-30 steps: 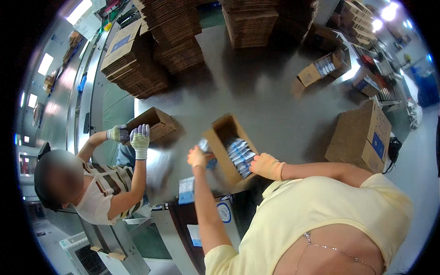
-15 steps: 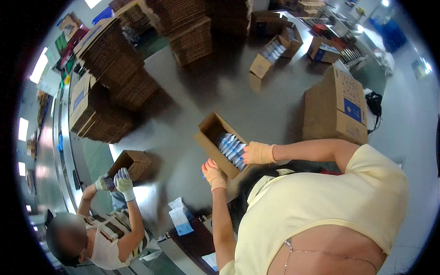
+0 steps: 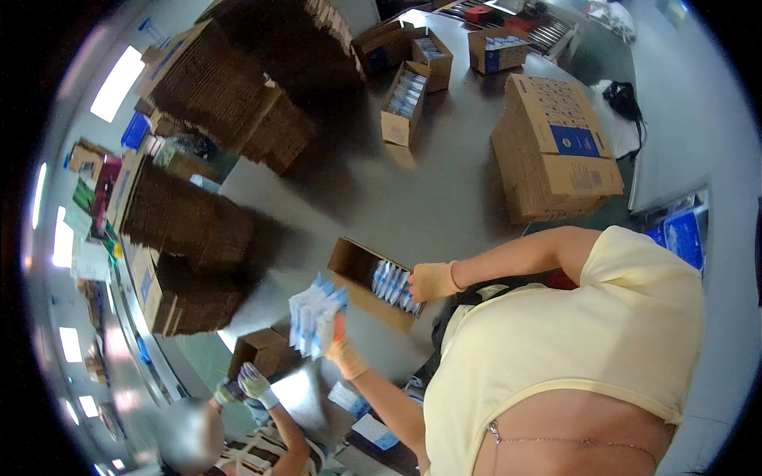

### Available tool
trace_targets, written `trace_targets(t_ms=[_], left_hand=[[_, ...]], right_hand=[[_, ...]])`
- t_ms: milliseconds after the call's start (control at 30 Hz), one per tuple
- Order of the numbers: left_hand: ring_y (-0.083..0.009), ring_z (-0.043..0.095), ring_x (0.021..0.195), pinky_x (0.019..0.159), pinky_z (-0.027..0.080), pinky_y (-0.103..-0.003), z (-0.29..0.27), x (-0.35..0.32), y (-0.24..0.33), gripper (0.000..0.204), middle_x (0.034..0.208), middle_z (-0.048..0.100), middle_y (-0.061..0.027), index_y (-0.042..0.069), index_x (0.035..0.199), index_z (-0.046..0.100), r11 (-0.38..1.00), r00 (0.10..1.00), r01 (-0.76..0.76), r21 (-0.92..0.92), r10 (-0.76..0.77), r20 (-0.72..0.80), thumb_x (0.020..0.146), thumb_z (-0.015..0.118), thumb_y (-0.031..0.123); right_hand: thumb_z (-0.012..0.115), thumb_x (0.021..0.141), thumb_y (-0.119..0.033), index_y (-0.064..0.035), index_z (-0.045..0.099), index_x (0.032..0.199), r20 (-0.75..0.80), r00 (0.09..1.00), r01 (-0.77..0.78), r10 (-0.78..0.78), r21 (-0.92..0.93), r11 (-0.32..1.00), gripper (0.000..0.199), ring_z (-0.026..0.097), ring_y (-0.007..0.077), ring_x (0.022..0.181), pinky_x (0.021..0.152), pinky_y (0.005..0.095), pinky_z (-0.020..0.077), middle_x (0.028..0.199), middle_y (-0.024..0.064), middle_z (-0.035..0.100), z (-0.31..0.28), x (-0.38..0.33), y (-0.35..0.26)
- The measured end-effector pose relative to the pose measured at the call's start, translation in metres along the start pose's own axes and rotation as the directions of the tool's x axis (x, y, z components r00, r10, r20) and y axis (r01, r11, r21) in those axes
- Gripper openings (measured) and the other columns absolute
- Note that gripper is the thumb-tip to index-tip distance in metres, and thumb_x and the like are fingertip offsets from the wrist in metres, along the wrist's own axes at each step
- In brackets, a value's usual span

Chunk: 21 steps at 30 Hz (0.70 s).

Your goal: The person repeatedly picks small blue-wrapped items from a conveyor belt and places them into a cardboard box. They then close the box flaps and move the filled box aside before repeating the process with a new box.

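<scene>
a stack of packets (image 3: 316, 315) is clasped in the left hand (image 3: 340, 341), just left of the box (image 3: 361, 278). the right hand (image 3: 432, 281) is laid on the packets inside, its grip unclear.

Grey table (image 3: 444, 198) under cardboard boxes (image 3: 556, 151)

The bundle of packets (image 3: 316, 316) in my left hand (image 3: 340, 343) was motion-blurred; I couldn't count them. My right hand (image 3: 432, 281) hid part of the open carton's (image 3: 353, 266) contents.
</scene>
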<state>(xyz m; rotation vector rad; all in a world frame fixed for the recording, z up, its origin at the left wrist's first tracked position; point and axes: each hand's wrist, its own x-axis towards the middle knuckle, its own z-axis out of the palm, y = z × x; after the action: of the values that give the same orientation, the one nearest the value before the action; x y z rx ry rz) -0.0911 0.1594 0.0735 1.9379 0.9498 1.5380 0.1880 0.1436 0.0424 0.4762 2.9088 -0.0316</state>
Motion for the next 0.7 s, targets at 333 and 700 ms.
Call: trace_targets(t_ms=[333, 700], left_hand=[[-0.0343, 0.017, 0.140, 0.110, 0.012, -0.057, 0.073, -0.035, -0.053, 0.097, 0.148, 0.030, -0.0145, 0.019, 0.141, 0.032, 0.606, 0.783, 0.544, 0.580, -0.615, -0.092, 0.059, 0.085, 0.026], [-0.0360, 0.032, 0.133, 0.106, 0.030, -0.047, 0.083, 0.002, -0.024, 0.035, 0.137, 0.043, -0.0179, 0.001, 0.124, 0.051, 0.832, 0.939, 0.328, 0.448, -0.340, -0.056, 0.092, 0.051, 0.014]], right_hand=[[0.062, 0.074, -0.021, -0.0160, 0.065, 0.076, -0.085, 0.996, -0.023, 0.023, 0.010, 1.000, 0.006, 0.064, 0.0225, 0.083, 0.062, 0.0382, 0.0517, 0.076, -0.0004, 0.065, 0.017, 0.012, -0.005], [0.063, 0.070, -0.017, -0.0048, 0.062, 0.073, -0.084, 0.947, -0.278, 0.309, 0.263, 0.924, 0.012, 0.065, 0.0297, 0.059, 0.050, 0.0417, 0.0512, 0.063, 0.0120, 0.063, 0.022, 0.019, 0.006]])
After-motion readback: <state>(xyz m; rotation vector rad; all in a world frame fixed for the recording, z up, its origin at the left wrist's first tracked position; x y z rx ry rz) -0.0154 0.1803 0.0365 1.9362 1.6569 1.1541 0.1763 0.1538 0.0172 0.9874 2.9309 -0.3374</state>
